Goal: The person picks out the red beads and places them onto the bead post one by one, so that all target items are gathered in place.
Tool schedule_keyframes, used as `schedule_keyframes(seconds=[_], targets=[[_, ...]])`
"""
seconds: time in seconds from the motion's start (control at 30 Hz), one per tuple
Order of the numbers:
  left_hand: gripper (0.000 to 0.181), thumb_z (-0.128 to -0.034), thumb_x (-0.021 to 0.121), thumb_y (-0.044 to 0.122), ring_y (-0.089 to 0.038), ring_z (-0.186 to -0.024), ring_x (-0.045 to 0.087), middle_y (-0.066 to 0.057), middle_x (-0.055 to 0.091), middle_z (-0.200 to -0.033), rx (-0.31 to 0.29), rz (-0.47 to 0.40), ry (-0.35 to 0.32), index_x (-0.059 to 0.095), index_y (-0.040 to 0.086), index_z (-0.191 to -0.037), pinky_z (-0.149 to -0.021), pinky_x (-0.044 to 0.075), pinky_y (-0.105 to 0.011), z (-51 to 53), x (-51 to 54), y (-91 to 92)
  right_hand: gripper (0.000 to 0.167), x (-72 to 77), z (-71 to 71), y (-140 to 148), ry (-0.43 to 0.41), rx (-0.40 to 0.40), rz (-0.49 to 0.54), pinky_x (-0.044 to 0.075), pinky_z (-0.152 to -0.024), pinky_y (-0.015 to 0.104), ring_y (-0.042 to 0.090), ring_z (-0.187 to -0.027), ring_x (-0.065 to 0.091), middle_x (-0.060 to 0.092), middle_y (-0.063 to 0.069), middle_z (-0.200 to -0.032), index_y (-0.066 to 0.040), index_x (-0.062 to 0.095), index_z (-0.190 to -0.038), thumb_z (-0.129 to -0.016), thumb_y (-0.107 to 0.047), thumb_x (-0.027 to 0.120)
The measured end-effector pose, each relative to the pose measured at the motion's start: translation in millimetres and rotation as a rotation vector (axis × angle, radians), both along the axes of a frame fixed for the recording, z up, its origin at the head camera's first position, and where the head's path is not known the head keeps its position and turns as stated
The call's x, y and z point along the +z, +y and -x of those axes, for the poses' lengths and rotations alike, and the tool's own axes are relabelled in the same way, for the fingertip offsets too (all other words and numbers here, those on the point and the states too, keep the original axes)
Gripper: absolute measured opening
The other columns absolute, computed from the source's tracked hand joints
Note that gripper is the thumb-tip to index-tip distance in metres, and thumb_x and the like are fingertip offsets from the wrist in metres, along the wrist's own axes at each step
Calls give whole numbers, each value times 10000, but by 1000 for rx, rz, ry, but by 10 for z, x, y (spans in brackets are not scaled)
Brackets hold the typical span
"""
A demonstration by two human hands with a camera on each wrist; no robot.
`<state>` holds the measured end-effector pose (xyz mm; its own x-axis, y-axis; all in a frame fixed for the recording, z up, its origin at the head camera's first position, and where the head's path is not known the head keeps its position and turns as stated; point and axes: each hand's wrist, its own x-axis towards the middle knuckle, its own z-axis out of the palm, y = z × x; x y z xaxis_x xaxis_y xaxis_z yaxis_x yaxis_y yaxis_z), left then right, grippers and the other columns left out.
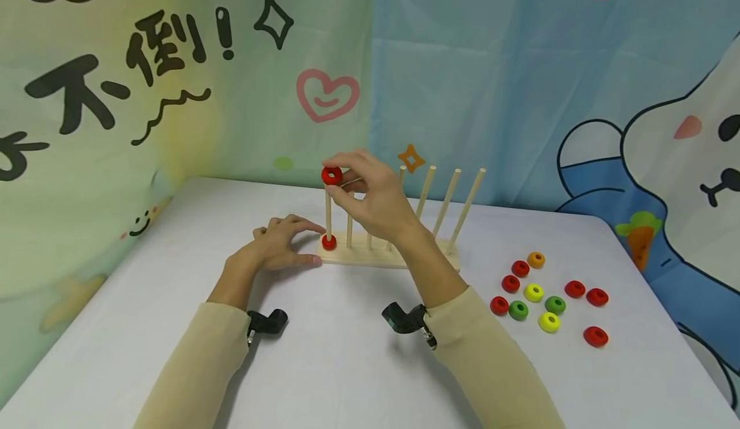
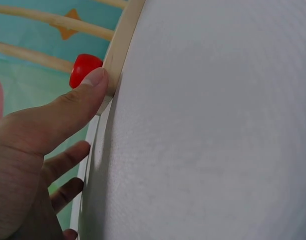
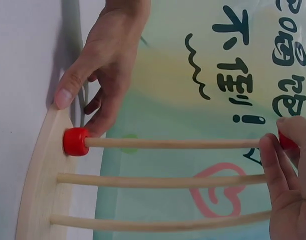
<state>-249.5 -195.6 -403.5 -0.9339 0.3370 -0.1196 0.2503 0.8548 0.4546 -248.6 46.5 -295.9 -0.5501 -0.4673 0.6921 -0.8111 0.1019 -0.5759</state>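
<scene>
A red bead (image 1: 331, 176) with a hole is pinched between the thumb and fingertips of my right hand (image 1: 372, 194), at the top of the leftmost peg (image 1: 328, 214). I cannot tell whether the peg tip is inside the hole. Another red bead (image 1: 329, 243) sits at the foot of that peg, around it. My left hand (image 1: 280, 243) holds the left end of the wooden peg stand (image 1: 370, 257), thumb (image 2: 95, 82) on the front edge and index finger at the back corner. In the right wrist view, the held bead (image 3: 287, 142) is mostly hidden by fingers.
Loose red beads (image 1: 595, 336), yellow beads (image 1: 549, 322), green beads (image 1: 518, 310) and one orange bead (image 1: 536, 260) lie on the white table (image 1: 324, 365) at the right. Several upright pegs (image 1: 465, 210) rise from the stand. A printed curtain (image 1: 462, 63) hangs behind the table.
</scene>
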Motion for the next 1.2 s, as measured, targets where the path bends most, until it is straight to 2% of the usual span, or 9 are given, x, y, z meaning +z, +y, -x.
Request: schedule_keyframes(seconds=[0.3,0.43,0.67,0.9,1.0,1.2], targets=[[727,-828,749,660,-445,-1422,313,-79,386,-1590,-5,-19,-7,521,407,-1471,-1055,229,-727,-22,-37,-19,327,25,8,-102,34,-110,23,600,-779,254,207,-825,724,661,141,-1191,-4,660,-1278,-953,8,691],[725,-836,734,668,-448,-1425,304,-79,371,-1601,-9,-19,-6,510,414,-1477,-1061,217,-737,-7,-51,-12,329,63,15,-102,21,-137,7,597,-758,241,218,-795,742,683,135,-1173,7,667,-1279,-951,4,696],[718,-837,758,630,-455,-1423,295,-88,377,-1590,-7,-30,-13,518,400,-1474,-1057,201,-748,-14,-16,-5,322,162,-7,-128,-48,-197,-58,567,-616,239,128,-649,714,682,95,-1174,-28,686,-1284,-964,-57,705],[700,-849,740,624,-451,-1421,308,-82,378,-1587,-6,-11,-21,506,414,-1475,-1062,211,-743,-15,-22,5,339,204,-24,-171,-182,-237,-142,571,-589,233,90,-568,687,671,84,-1268,-57,688,-1302,-965,-86,708],[702,-844,735,634,-455,-1419,309,-86,379,-1583,-2,-5,-16,507,413,-1470,-1061,199,-755,-5,-28,1,369,208,-27,-175,-210,-245,-168,567,-576,250,82,-561,684,666,75,-1303,-72,667,-1335,-968,-99,701],[718,-835,734,661,-453,-1422,304,-75,385,-1579,-11,-22,-12,508,406,-1467,-1063,186,-749,7,-39,-8,420,173,-34,-161,-129,-226,-118,550,-546,254,96,-559,691,643,107,-1341,-49,632,-1356,-949,-98,727]])
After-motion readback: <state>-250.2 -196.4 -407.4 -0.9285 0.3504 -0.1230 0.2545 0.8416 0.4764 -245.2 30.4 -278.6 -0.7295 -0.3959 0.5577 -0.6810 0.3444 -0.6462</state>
